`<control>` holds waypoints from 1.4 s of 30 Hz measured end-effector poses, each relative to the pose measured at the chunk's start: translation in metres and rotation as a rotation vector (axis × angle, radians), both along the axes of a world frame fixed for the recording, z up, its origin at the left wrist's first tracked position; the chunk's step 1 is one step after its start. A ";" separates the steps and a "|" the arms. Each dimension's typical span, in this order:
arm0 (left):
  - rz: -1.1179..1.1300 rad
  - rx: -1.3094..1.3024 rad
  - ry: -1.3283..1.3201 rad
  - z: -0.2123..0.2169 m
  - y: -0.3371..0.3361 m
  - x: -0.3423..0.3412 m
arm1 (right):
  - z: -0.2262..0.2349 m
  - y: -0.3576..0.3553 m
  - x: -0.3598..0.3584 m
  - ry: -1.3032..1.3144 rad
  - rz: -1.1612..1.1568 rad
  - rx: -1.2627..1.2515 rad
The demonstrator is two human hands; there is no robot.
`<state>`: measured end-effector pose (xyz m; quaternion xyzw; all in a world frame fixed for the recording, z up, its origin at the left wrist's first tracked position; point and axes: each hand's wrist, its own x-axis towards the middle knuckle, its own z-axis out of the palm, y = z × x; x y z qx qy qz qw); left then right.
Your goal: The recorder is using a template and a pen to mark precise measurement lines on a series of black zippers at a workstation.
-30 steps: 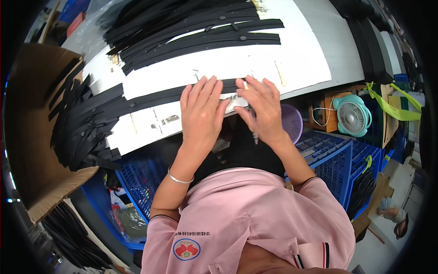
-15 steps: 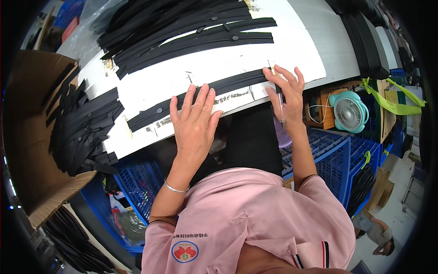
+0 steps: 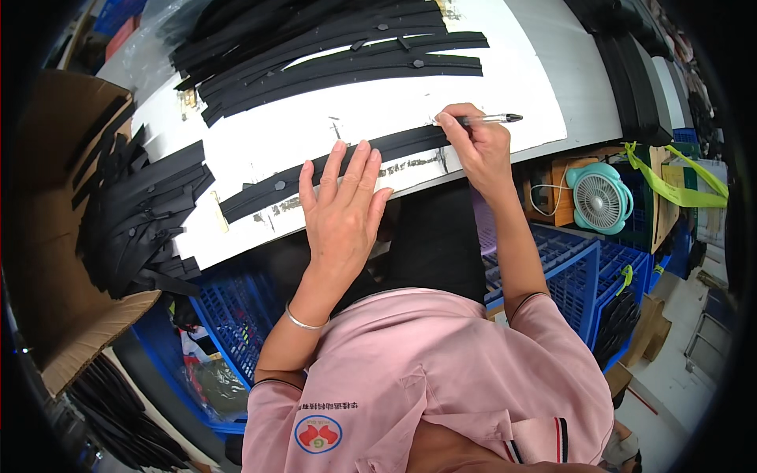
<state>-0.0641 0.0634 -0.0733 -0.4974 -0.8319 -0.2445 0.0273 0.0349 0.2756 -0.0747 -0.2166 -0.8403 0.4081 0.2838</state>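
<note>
Left hand (image 3: 341, 209), fingers apart, on long black fabric strip (image 3: 408, 144) by front edge of white board (image 3: 505, 83), right hand (image 3: 485, 154), fingers clamped on clear-barrelled pen (image 3: 493, 119)

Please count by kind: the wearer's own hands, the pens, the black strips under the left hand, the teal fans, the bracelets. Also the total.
Left hand and right hand: 2
Pen: 1
Black strip: 1
Teal fan: 1
Bracelet: 1
Total: 6

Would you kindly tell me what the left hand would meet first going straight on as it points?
Past the black strip under its fingers, the left hand would probably cross the white board and meet the next black strip lying beyond.
</note>
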 end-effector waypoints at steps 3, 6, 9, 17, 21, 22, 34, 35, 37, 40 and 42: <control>0.008 0.005 0.003 0.000 -0.001 0.000 | 0.000 0.000 -0.001 -0.020 0.025 0.036; 0.008 0.017 -0.012 0.000 -0.001 0.000 | -0.001 0.001 -0.001 -0.044 0.045 0.085; 0.007 0.026 -0.017 0.000 0.000 0.000 | 0.002 -0.002 -0.003 -0.077 0.007 0.114; 0.006 0.035 -0.010 0.000 0.000 0.000 | 0.000 0.005 0.006 0.022 0.145 0.017; 0.014 0.037 -0.009 0.000 -0.001 0.000 | 0.000 0.007 0.006 -0.010 0.164 0.107; 0.009 0.040 -0.024 0.001 -0.001 0.000 | 0.000 0.007 0.005 -0.012 0.165 0.110; 0.117 0.039 0.030 0.001 -0.041 -0.015 | -0.003 0.006 0.006 0.093 0.149 -0.064; 0.117 0.030 0.022 0.001 -0.041 -0.015 | -0.002 0.007 0.005 0.092 0.159 -0.133; 0.121 0.025 0.013 0.001 -0.043 -0.015 | 0.004 0.002 0.004 0.056 0.122 -0.187; 0.130 0.029 0.008 -0.002 -0.042 -0.015 | 0.025 -0.022 -0.007 0.038 0.076 -0.252; 0.123 0.065 0.041 -0.004 -0.043 -0.015 | 0.037 -0.049 -0.025 0.081 0.106 -0.275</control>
